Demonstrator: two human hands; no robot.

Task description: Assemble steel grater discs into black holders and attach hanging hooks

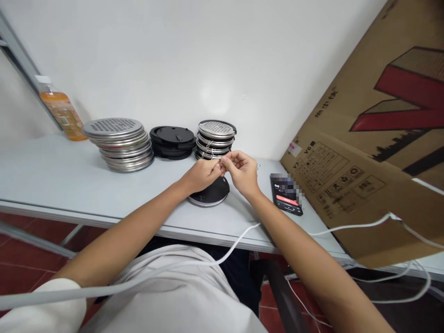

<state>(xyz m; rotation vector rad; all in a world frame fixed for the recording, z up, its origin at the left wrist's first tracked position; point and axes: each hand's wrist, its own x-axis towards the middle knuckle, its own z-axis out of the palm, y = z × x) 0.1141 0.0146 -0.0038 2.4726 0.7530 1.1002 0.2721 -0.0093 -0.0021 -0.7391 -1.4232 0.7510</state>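
Note:
My left hand and my right hand meet above the table, fingertips pinched together. Whatever sits between them is too small to make out. Below my hands lies a round black disc with a silver rim, partly covered by my left hand. Just behind stands a stack of perforated metal discs with black rims, with wire clips on its front side. Left of it is a pile of black plastic discs. Farther left rises a taller stack of silver perforated discs.
An orange drink bottle leans by the wall at the left. To the right lie a phone and a large cardboard box. A white cable crosses the front edge of the grey table and my lap.

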